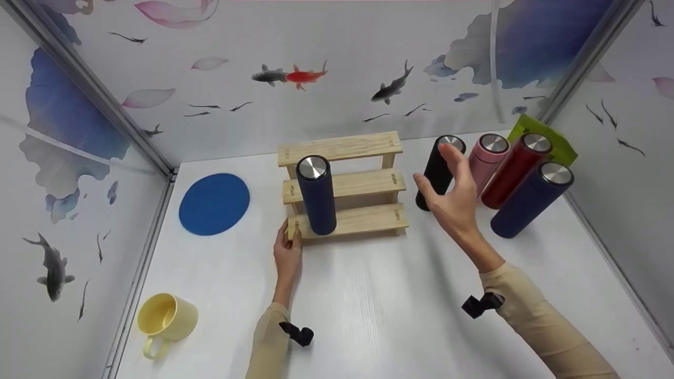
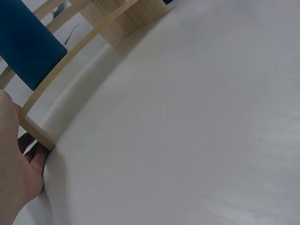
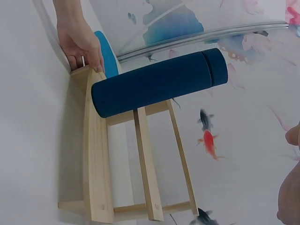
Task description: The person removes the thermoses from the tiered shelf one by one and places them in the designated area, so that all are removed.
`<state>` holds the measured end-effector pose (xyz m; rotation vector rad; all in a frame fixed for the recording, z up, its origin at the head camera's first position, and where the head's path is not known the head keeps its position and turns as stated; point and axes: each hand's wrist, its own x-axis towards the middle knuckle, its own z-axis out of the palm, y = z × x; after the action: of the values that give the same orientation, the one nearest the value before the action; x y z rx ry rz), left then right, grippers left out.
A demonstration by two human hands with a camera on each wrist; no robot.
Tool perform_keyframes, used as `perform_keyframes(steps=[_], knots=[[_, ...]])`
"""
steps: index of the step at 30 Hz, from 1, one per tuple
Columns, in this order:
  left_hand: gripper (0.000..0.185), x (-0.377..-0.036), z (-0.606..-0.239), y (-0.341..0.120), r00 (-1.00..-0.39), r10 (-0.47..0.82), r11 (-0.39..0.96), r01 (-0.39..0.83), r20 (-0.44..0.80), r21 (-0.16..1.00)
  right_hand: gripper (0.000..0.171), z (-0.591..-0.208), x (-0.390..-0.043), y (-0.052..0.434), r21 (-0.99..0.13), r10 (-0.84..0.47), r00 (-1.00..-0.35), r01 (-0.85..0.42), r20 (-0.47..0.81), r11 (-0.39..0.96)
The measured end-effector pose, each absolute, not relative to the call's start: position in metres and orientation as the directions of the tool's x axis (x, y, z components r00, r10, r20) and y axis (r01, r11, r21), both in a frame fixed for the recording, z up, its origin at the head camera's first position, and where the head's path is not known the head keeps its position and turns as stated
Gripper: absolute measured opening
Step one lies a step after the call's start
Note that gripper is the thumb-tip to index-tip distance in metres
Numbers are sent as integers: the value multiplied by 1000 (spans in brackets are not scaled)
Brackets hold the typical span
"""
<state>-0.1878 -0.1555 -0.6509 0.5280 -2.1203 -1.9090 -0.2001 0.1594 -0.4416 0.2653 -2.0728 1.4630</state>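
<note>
A three-step wooden rack (image 1: 358, 221) stands in the middle of the white table. On its lowest step, toward the left end, a dark blue thermos flask (image 1: 318, 202) stands upright. My left hand (image 1: 288, 258) grips that step's left end; in the left wrist view the thumb is above and fingers reach under it. My right hand (image 1: 457, 202) is raised with fingers and thumb spread, holding nothing. Beside it, partly hidden in the head view, stands a black thermos flask (image 1: 434, 176); whether the two touch I cannot tell. Only part of the right hand (image 3: 290, 192) shows in its wrist view.
Right of the black flask stand a pink flask (image 1: 488, 158), a red flask (image 1: 513, 173) and another dark blue flask (image 1: 529, 202). Behind them is a green packet (image 1: 561, 145). At left lie a round blue mat (image 1: 214, 204) and a yellow mug (image 1: 181, 318). Panels enclose the table.
</note>
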Motion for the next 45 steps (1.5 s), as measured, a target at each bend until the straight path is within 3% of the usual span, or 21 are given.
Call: perform_keyframes(steps=[15, 27, 38, 45], knots=[[52, -188, -651, -157, -916, -395, 79, -105, -66, 991, 73, -448, -211, 105, -792, 44, -820, -535, 570, 293], [54, -185, -649, -157, -920, -383, 46, -106, -80, 993, 70, -447, -212, 72, -776, -37, -802, -587, 596, 231], [52, -183, -648, -157, -914, -399, 57, -105, -74, 993, 71, -454, -216, 40, -785, -114, -804, -595, 584, 175], [50, -184, -650, -156, -921, -381, 20, -100, -85, 995, 74, -456, -218, 25, -843, -150, -853, -519, 500, 140]])
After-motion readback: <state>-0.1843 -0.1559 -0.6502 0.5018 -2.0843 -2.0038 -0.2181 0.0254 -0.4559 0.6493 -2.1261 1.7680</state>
